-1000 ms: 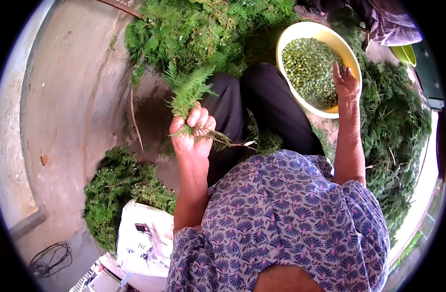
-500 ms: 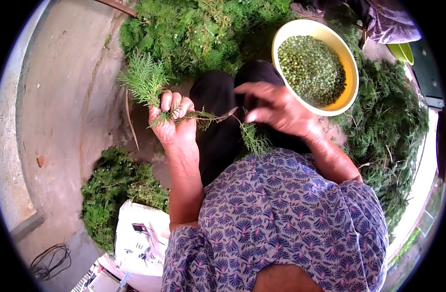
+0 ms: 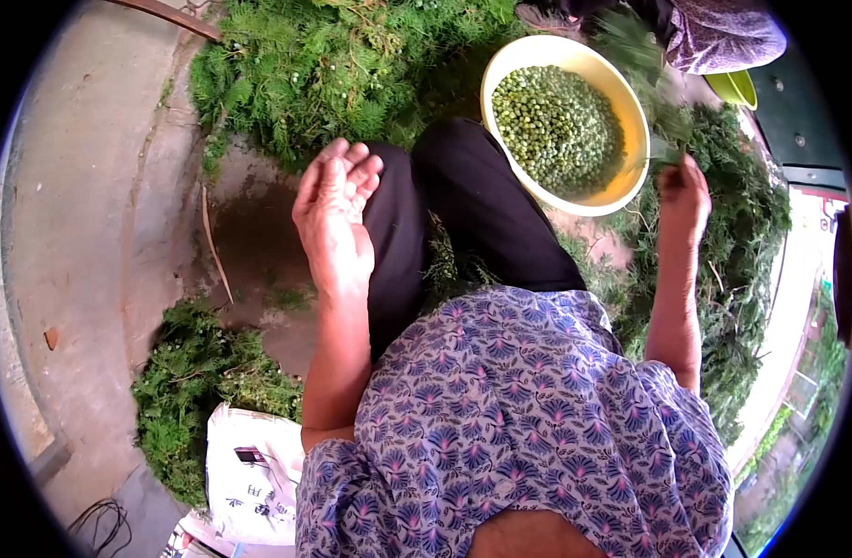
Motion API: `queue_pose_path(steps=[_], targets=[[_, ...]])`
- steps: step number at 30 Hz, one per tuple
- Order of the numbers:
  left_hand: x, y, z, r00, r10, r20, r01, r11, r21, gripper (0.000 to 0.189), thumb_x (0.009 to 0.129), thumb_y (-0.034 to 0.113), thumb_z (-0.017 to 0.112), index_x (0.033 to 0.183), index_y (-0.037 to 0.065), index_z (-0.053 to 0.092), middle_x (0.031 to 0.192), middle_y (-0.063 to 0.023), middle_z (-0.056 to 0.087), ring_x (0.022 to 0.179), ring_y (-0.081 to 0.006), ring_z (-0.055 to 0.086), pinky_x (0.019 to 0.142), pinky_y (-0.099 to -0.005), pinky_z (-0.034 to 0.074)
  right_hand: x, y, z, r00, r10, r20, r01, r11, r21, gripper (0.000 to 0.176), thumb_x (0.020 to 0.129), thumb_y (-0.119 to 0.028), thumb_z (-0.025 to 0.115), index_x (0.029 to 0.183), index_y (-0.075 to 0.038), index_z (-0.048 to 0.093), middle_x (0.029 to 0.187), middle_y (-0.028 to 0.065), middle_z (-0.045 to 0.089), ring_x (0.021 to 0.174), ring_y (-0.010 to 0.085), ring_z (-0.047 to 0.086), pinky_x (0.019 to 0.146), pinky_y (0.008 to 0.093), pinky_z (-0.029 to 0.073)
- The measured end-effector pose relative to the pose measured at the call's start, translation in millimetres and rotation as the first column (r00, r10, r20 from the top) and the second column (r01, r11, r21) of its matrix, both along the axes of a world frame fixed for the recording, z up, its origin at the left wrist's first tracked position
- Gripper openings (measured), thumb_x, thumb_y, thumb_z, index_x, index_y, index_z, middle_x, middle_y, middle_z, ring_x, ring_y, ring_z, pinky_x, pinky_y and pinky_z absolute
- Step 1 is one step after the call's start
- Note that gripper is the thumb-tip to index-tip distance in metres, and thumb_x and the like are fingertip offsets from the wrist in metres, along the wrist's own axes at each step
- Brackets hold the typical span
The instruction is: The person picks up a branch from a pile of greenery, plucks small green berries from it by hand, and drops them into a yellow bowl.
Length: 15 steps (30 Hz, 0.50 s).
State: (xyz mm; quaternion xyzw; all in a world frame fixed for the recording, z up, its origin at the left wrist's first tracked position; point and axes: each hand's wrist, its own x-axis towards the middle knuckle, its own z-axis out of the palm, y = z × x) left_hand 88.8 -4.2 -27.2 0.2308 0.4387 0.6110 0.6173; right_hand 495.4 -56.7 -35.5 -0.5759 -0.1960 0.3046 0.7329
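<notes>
My left hand (image 3: pixel 338 219) is raised over my left knee, palm up, its loosely curled fingers apart and holding nothing. Out to the right, beside the basin, my right hand (image 3: pixel 684 197) pinches a leafy evergreen sprig (image 3: pixel 670 126), which is smeared by motion. A pale yellow basin (image 3: pixel 621 175) stands just past my right knee, tilted in this view. Many small round green cones or berries (image 3: pixel 556 126) fill much of it. Some thin green sprigs (image 3: pixel 445 260) lie in my lap between the dark trouser legs.
Evergreen branches are heaped ahead (image 3: pixel 314 74), with another pile to the right (image 3: pixel 724 251) and a smaller pile at lower left (image 3: pixel 193 372). A white sack (image 3: pixel 249 488) lies behind that. Another person's patterned clothing (image 3: pixel 724 33) shows at top right, near a yellow-green bowl (image 3: pixel 735 88).
My left hand has let go of the leafy sprig and opened. My right hand has swung right, past the basin, and now holds a sprig. The view has shifted slightly.
</notes>
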Motion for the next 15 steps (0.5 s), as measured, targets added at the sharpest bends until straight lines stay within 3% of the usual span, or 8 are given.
queue_pose_path(steps=[2, 3, 5, 7, 10, 11, 14, 15], targets=[[3.4, -13.6, -1.0, 0.937, -0.124, -0.328, 0.137, 0.99, 0.019, 0.022, 0.091, 0.014, 0.051, 0.105, -0.001, 0.058, 0.093, -0.0091, 0.064, 0.074, -0.0175, 0.062, 0.066, -0.0261, 0.048, 64.9, -21.4, -24.7, 0.932, -0.338, -0.133, 0.349, 0.934, 0.074, 0.027, 0.091, -0.007, 0.047, 0.109, 0.013, 0.045, 0.093, 0.0187, 0.057, 0.076, 0.0265, 0.061, 0.071, 0.0332, 0.055], [8.3, -23.4, 4.3, 0.794, -0.216, -0.568, 0.23, 0.972, -0.049, 0.019, 0.088, 0.013, 0.054, 0.102, 0.0, 0.06, 0.09, -0.0101, 0.064, 0.071, -0.0169, 0.062, 0.062, -0.0277, 0.048, 74.4, -29.4, -26.9, 0.871, -0.466, -0.154, 0.478, 0.877, 0.052, 0.031, 0.091, -0.008, 0.046, 0.111, 0.015, 0.04, 0.101, 0.0228, 0.054, 0.076, 0.0297, 0.062, 0.072, 0.036, 0.057], [15.8, -38.5, -5.7, 0.312, -0.029, -0.95, 0.498, 0.856, 0.137, 0.021, 0.083, 0.018, 0.061, 0.097, 0.002, 0.06, 0.087, -0.0136, 0.064, 0.068, -0.022, 0.062, 0.06, -0.0323, 0.049, 73.5, -39.4, -33.5, 0.827, -0.549, -0.125, 0.546, 0.836, -0.056, 0.03, 0.089, -0.006, 0.048, 0.111, 0.013, 0.04, 0.098, 0.0227, 0.055, 0.075, 0.0294, 0.063, 0.071, 0.0362, 0.057], [30.0, -53.0, -4.1, -0.06, -0.062, -0.996, 0.694, 0.715, -0.087, 0.027, 0.08, 0.027, 0.064, 0.094, 0.004, 0.059, 0.089, -0.0177, 0.062, 0.069, -0.0305, 0.062, 0.062, -0.0378, 0.049, 38.9, -38.9, -36.8, 0.929, -0.362, -0.08, 0.351, 0.929, -0.119, 0.024, 0.088, -0.002, 0.048, 0.109, 0.011, 0.048, 0.092, 0.0216, 0.058, 0.078, 0.0238, 0.063, 0.07, 0.0336, 0.056], [50.8, -59.7, 1.6, -0.289, -0.469, -0.834, 0.7, 0.491, -0.519, 0.04, 0.081, 0.047, 0.055, 0.091, 0.009, 0.057, 0.08, -0.0203, 0.063, 0.072, -0.0365, 0.062, 0.063, -0.0443, 0.048, -13.4, -19.1, -43.3, 0.973, -0.182, -0.143, 0.157, 0.972, -0.173, 0.022, 0.088, -0.002, 0.049, 0.107, 0.008, 0.053, 0.095, 0.02, 0.059, 0.081, 0.0218, 0.061, 0.071, 0.0317, 0.055], [53.9, -60.3, 0.3, -0.343, -0.48, -0.807, 0.692, 0.452, -0.563, 0.042, 0.082, 0.05, 0.053, 0.086, 0.009, 0.058, 0.073, -0.0206, 0.062, 0.072, -0.0374, 0.061, 0.064, -0.0449, 0.047, -36.6, -10.4, -34.0, 0.976, -0.109, -0.191, 0.074, 0.981, -0.179, 0.024, 0.088, -0.002, 0.049, 0.109, 0.007, 0.052, 0.096, 0.0187, 0.059, 0.081, 0.0216, 0.061, 0.071, 0.031, 0.055], [53.7, -62.0, -9.3, -0.346, -0.544, -0.765, 0.693, 0.402, -0.599, 0.041, 0.083, 0.049, 0.052, 0.084, 0.008, 0.06, 0.076, -0.019, 0.063, 0.075, -0.0363, 0.06, 0.065, -0.0436, 0.047, -73.7, 7.0, -29.3, 0.955, 0.118, -0.274, -0.147, 0.985, -0.085, 0.031, 0.087, -0.005, 0.052, 0.115, 0.007, 0.049, 0.094, 0.0143, 0.058, 0.075, 0.0206, 0.06, 0.066, 0.0305, 0.053], [50.5, -63.0, -14.6, -0.263, -0.58, -0.771, 0.717, 0.417, -0.559, 0.039, 0.083, 0.046, 0.053, 0.083, 0.008, 0.061, 0.077, -0.0179, 0.063, 0.076, -0.0355, 0.06, 0.066, -0.0427, 0.046, -87.3, 10.9, -20.6, 0.957, 0.167, -0.238, -0.196, 0.975, -0.104, 0.03, 0.087, -0.006, 0.052, 0.114, 0.007, 0.05, 0.092, 0.0139, 0.058, 0.073, 0.0196, 0.06, 0.065, 0.0296, 0.052]])
